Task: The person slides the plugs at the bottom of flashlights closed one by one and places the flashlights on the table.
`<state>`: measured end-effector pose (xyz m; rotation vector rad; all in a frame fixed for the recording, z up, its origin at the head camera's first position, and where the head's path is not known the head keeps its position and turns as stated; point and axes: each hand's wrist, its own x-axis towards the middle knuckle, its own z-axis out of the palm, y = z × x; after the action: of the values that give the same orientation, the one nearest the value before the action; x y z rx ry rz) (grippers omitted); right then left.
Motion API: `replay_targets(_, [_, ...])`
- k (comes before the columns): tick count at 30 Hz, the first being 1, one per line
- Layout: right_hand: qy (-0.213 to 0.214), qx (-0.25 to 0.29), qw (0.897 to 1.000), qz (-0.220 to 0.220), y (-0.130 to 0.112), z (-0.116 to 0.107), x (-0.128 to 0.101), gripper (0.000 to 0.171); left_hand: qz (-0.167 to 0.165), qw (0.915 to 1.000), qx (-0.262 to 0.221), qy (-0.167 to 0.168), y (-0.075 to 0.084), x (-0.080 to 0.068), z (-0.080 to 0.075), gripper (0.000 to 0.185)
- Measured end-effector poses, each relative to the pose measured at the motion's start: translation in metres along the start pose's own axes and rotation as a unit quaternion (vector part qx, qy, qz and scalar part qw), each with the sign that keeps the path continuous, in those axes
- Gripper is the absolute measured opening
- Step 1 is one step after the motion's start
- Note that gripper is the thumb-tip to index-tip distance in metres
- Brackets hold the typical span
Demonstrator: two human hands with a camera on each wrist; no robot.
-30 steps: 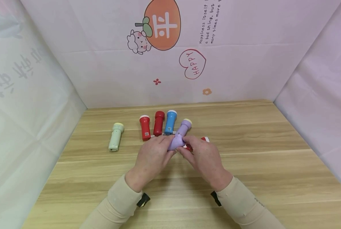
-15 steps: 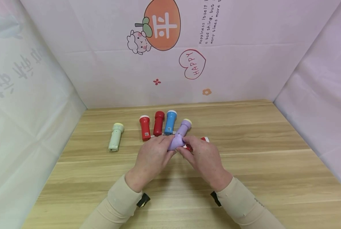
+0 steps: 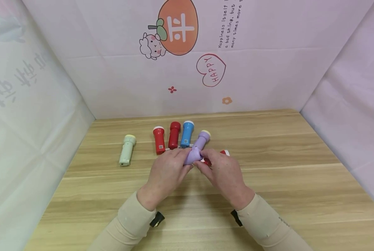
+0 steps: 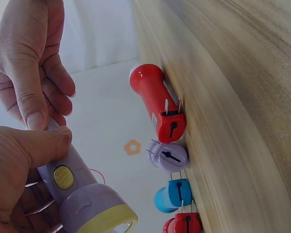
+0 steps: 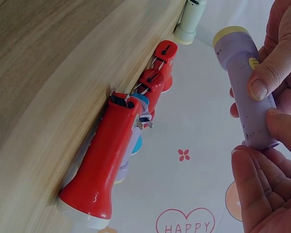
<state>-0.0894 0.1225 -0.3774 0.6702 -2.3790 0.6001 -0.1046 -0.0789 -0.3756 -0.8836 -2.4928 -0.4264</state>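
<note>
The left hand [image 3: 165, 168] curls round one purple torch [image 3: 192, 157], held up over the worktop [image 3: 284, 174], and the right hand [image 3: 227, 171] pinches its back end; past them lie three red torches [image 3: 159, 139], one pale green torch [image 3: 127, 151], a second purple torch [image 3: 201, 140] and one blue torch [image 3: 187, 134]

Head view: left hand [image 3: 165, 168] conceals the yellow rim [image 4: 106, 220] of the held purple flashlight [image 3: 193, 157]; right hand [image 3: 226, 172] covers most of a red flashlight [image 3: 226, 152]. Right wrist view: upper edge truncates the pale green flashlight [image 5: 189, 22].

Purple flashlt [image 5: 250, 110], yellow btn [image 4: 64, 177], yellow rim [image 5: 228, 34], held aloft
</note>
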Motion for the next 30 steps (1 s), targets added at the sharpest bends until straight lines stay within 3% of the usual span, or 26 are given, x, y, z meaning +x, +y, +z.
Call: replay_targets(30, [0.009,-0.001,1.000,-0.004,-0.0027,0.0008,0.0001,0.042,0.003,0.9999,-0.001,0.011,-0.0005,-0.0015,-0.0010,0.055])
